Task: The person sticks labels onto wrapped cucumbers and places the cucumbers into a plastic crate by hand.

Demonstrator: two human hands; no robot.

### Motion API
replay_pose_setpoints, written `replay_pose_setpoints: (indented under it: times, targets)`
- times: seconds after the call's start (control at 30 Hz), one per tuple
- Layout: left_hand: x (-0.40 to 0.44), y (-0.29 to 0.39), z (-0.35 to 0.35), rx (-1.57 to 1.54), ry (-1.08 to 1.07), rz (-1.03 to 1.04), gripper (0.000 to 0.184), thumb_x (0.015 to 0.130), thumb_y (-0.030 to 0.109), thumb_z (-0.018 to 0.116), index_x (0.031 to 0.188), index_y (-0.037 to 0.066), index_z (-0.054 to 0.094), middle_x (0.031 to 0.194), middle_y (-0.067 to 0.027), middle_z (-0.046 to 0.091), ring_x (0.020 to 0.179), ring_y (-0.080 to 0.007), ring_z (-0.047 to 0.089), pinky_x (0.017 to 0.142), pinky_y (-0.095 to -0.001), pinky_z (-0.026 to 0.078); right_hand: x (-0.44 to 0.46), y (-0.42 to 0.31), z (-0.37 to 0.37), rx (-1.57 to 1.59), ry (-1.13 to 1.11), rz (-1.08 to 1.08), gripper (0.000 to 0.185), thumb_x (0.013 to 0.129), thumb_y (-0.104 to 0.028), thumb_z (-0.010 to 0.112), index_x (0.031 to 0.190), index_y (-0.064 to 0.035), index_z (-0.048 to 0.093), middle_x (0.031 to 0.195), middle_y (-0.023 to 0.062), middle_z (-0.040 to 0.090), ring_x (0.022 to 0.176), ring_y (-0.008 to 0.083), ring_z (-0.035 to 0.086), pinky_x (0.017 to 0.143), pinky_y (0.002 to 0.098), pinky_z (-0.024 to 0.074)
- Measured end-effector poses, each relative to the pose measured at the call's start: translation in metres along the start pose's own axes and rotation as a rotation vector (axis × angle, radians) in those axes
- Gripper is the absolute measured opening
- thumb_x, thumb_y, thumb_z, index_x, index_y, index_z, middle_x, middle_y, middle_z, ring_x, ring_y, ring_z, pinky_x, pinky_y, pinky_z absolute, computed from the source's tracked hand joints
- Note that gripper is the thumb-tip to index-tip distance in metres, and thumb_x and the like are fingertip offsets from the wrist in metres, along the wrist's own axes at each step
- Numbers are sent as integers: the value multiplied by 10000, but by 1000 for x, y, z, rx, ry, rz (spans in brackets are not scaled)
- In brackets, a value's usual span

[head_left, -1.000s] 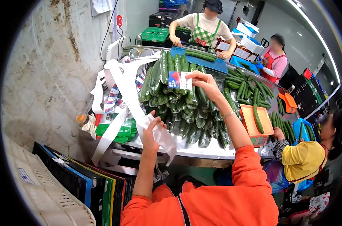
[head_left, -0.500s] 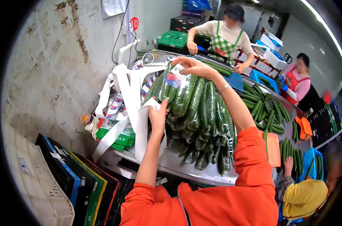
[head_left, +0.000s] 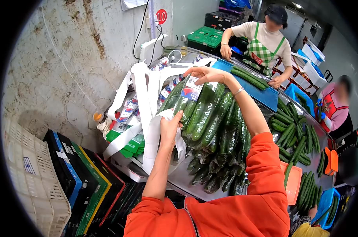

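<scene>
My left hand is closed around a white label strip, at the near end of the stacked cucumbers. My right hand is bent over the top of the pile, thumb and fingers closed at the upper edge of a printed label. That label lies against a pack of film-wrapped cucumbers; whether it is fully stuck down I cannot tell. More wrapped cucumbers are stacked beneath on the metal table. Long loops of white strip and printed labels lie to the left.
Green printed packaging sits at the table's left edge. Stacked crates stand below left. Across the table, a person in a checked apron works at a blue board. Loose cucumbers and an orange tray are on the right.
The camera view has shifted, so the surroundings appear farther right and the yellow-sleeved person is lower. Both my hands stay at the pack, the label still beneath my right fingers.
</scene>
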State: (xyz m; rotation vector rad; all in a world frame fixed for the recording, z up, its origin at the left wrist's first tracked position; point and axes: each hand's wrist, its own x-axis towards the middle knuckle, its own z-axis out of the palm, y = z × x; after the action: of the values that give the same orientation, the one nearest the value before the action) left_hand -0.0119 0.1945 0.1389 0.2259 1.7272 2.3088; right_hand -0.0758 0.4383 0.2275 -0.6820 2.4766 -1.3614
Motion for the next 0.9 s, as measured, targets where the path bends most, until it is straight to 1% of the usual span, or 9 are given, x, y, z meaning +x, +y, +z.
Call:
replay_pose_setpoints:
  times: [0.17, 0.3, 0.33, 0.5, 0.6, 0.67, 0.77, 0.83, 0.9]
  targets:
    - [-1, 6, 3, 64, -8, -23, 300, 768, 210, 662, 953, -2, 558, 769, -24, 572, 582, -71, 489, 480, -206, 394, 4, 12, 1, 58, -28, -6, 465, 745, -13, 569, 1194, -73, 465, 753, -59, 414, 653, 41, 339, 597, 193, 322]
    - [5, 3, 2, 94, -32, -20, 352, 768, 202, 663, 1002, -21, 523, 786, -38, 579, 587, -74, 499, 479, -204, 407, -2, -2, 7, -345, 40, 58, 478, 721, -78, 576, 1184, -55, 459, 701, -24, 374, 616, 84, 348, 577, 206, 322]
    - [7, 3, 0, 64, -67, -26, 421, 761, 206, 676, 1044, -40, 485, 784, -46, 572, 573, -78, 496, 473, -202, 413, 0, 3, 8, -460, 85, 76, 532, 664, -184, 630, 1164, -84, 481, 856, 119, 577, 840, 258, 555, 767, 351, 430]
    - [8, 7, -1, 36, -76, -75, 389, 758, 180, 671, 1035, -43, 514, 818, -62, 588, 575, -114, 555, 470, -210, 440, 2, -1, 24, -643, 211, -72, 595, 649, -239, 679, 1174, -79, 450, 862, 185, 583, 874, 320, 560, 782, 381, 433]
    - [11, 9, -5, -17, -76, -125, 350, 760, 161, 658, 1018, -40, 534, 848, -80, 599, 604, -166, 598, 503, -234, 477, 0, -16, 29, -676, 195, 121, 620, 662, -169, 690, 1206, -60, 413, 1060, 177, 535, 954, 315, 537, 796, 382, 433]
    - [10, 9, -7, -139, -106, -141, 332, 758, 146, 650, 1012, -38, 542, 884, -115, 609, 679, -238, 629, 565, -276, 522, 2, -4, 31, -828, 409, -46, 660, 644, -125, 699, 1226, -73, 393, 1167, 175, 455, 1003, 325, 506, 806, 379, 436]
    - [6, 11, -12, -314, -105, -166, 340, 757, 148, 652, 1020, -35, 536, 909, -126, 613, 693, -248, 632, 571, -279, 521, -4, -3, 41, -1006, 861, 100, 662, 654, -111, 694, 1237, -78, 382, 1203, 185, 400, 1036, 348, 474, 878, 379, 405]
    - [-5, 19, -15, -345, -103, -147, 349, 765, 152, 650, 1036, -30, 525, 926, -131, 615, 712, -255, 636, 571, -275, 517, -8, 9, 45, -917, 1092, -84, 746, 696, -252, 706, 1249, 57, 313, 1221, 232, 384, 1065, 358, 461, 905, 378, 392]
    - [-19, 20, -18, -412, -116, -110, 359, 779, 155, 639, 1060, -26, 510, 943, -126, 614, 721, -250, 639, 568, -262, 510, -22, -26, 73, -269, 991, 136, 971, 663, -403, 725, 1291, 113, 194, 1268, 293, 317, 1145, 362, 399, 957, 388, 338]
